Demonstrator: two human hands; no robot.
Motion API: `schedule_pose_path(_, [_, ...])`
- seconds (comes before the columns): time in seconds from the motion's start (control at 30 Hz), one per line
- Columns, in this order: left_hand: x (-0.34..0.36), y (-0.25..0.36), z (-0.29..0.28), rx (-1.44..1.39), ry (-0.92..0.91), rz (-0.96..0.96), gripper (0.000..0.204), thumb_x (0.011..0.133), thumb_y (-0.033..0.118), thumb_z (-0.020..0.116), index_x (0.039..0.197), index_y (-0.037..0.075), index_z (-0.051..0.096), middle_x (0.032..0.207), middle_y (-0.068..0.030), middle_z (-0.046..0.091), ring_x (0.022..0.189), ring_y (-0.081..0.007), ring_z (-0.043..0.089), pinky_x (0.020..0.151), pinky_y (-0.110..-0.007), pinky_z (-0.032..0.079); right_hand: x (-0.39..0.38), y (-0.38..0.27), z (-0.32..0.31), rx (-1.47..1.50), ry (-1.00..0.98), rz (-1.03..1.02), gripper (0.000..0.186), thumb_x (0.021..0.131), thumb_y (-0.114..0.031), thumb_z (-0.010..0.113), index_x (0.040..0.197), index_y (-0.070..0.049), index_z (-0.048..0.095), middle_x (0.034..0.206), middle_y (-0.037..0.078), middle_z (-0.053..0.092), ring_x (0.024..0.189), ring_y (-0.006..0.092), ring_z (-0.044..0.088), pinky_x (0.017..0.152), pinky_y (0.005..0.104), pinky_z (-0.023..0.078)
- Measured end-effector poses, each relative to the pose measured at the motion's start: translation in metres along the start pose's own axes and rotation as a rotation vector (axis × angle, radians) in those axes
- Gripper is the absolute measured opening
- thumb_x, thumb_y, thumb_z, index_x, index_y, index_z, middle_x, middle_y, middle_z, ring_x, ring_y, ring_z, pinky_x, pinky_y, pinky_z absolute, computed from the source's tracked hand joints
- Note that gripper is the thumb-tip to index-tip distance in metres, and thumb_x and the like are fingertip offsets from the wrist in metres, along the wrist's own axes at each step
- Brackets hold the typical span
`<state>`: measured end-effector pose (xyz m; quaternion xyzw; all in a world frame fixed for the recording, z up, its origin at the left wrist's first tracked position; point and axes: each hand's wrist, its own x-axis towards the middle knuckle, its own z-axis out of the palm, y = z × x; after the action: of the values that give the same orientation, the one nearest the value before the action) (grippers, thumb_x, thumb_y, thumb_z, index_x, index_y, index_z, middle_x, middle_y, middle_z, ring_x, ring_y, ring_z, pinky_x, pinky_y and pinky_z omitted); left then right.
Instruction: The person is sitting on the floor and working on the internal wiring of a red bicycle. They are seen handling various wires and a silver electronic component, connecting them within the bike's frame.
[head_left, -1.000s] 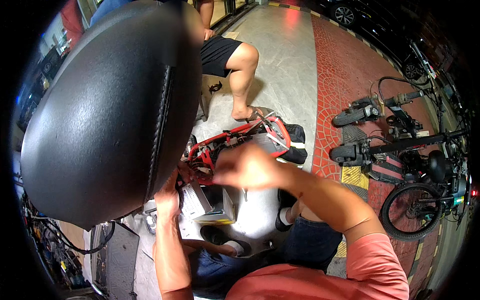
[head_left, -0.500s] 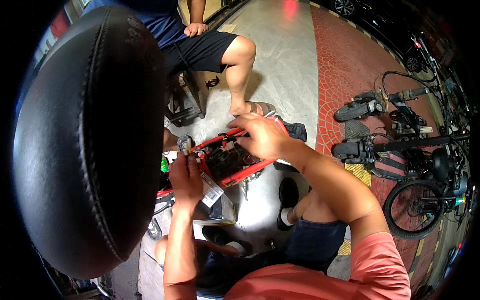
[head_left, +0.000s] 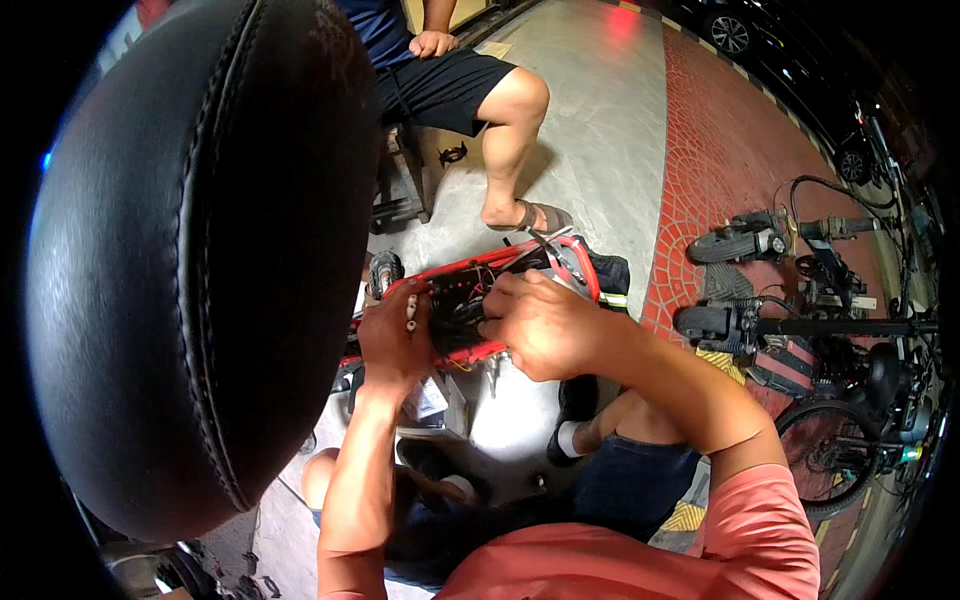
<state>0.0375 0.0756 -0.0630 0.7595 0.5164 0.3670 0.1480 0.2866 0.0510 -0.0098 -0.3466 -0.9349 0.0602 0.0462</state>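
Observation:
A red tubular frame (head_left: 470, 357), probably part of a small vehicle, surrounds a dark bay with a tangle of wires (head_left: 478, 283). My left hand (head_left: 393, 345) is closed at the bay's near left side, and small white pieces (head_left: 411, 312), which look like connectors, show among its fingers. Over the right half of the bay, my right hand (head_left: 545, 325) has its fingers curled together among the wires. What those fingertips grip is hidden. A big black stitched seat (head_left: 130, 290) fills the left of the view, tipped up beside the frame.
Across the frame sits a person in dark shorts (head_left: 450, 88), one sandalled foot (head_left: 530, 214) close to the frame's far end. A box with a label (head_left: 432, 400) lies below my left hand. Parked scooters (head_left: 720, 330) and a bicycle wheel (head_left: 835, 440) stand at right.
My right hand has come down and nearer, from the frame's far right end into the wires, its fingers now curled. The white pieces show more clearly in my left hand. The whole view has shifted slightly.

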Motion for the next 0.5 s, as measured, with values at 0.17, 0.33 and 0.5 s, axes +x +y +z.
schedule_pose_path(0.17, [0.005, 0.019, 0.005, -0.045, -0.161, 0.089, 0.019, 0.099, 0.009, 0.062, 0.114, 0.006, 0.074, 0.109, -0.0176, 0.073, 0.098, -0.0406, 0.071, 0.082, -0.049, 0.055, 0.004, 0.013, 0.013, 0.064, 0.137, 0.000, 0.022, 0.078, -0.012, 0.069, 0.098, -0.009, 0.077, 0.097, 0.008, 0.064, 0.107, 0.0287, 0.059, 0.091, 0.0442, 0.047])
schedule_pose_path(0.33, [-0.001, 0.015, 0.002, -0.201, -0.191, 0.006, 0.020, 0.099, 0.008, 0.060, 0.115, 0.004, 0.073, 0.108, -0.0175, 0.071, 0.102, -0.0407, 0.070, 0.089, -0.046, 0.055, 0.014, 0.028, 0.010, 0.307, 0.281, 0.119, 0.021, 0.082, -0.013, 0.070, 0.101, -0.006, 0.076, 0.107, 0.012, 0.068, 0.115, 0.0348, 0.060, 0.101, 0.0478, 0.047])
schedule_pose_path(0.5, [-0.009, 0.009, 0.005, -0.163, -0.164, 0.025, 0.026, 0.103, 0.012, 0.059, 0.124, 0.003, 0.069, 0.118, -0.0180, 0.069, 0.109, -0.0400, 0.068, 0.091, -0.046, 0.054, 0.025, 0.040, 0.021, 0.313, 0.260, 0.173, 0.019, 0.087, -0.016, 0.072, 0.102, -0.006, 0.075, 0.102, 0.012, 0.068, 0.111, 0.0356, 0.062, 0.100, 0.0494, 0.047])
